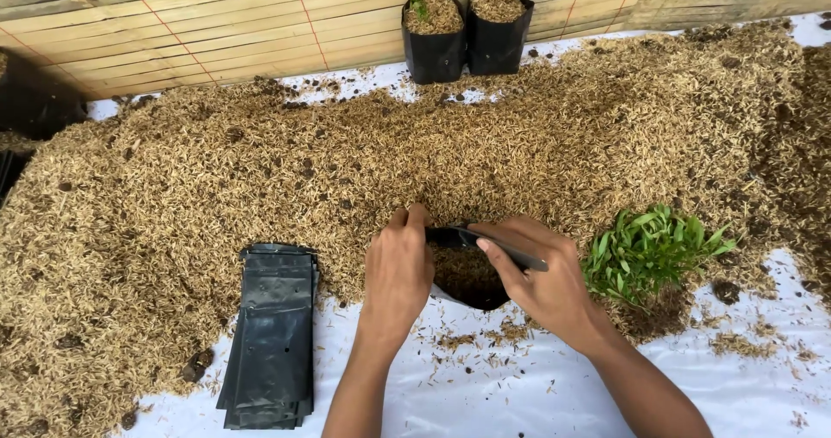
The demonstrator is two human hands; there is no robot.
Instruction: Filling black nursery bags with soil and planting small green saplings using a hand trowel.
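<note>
the left hand (396,269) grips the near-left rim of a small black planting bag (467,269), its fingers curled over the edge with the tips toward the husk pile. the right hand (541,278) pinches the bag's right rim, thumb on the inside and fingers closed on the outside, pulling the mouth open. the bag lies between the two hands, tipped toward the person, and shows brown husk filling inside.

just beyond the fingertips spreads a wide heap of rice husk (346,161), which meets the far edge of the bag. to the right of the right hand's fingers, near but not touching, lies a bunch of green seedlings (653,247) on the husk. well to the left of the left hand rests a flat stack of empty black bags (270,338), partly on the white sheet (519,395). scattered husk bits dot the sheet beneath the wrists. far beyond the fingers, two filled black bags (466,27) with small sprouts stand upright against a bamboo wall (216,22).
</note>
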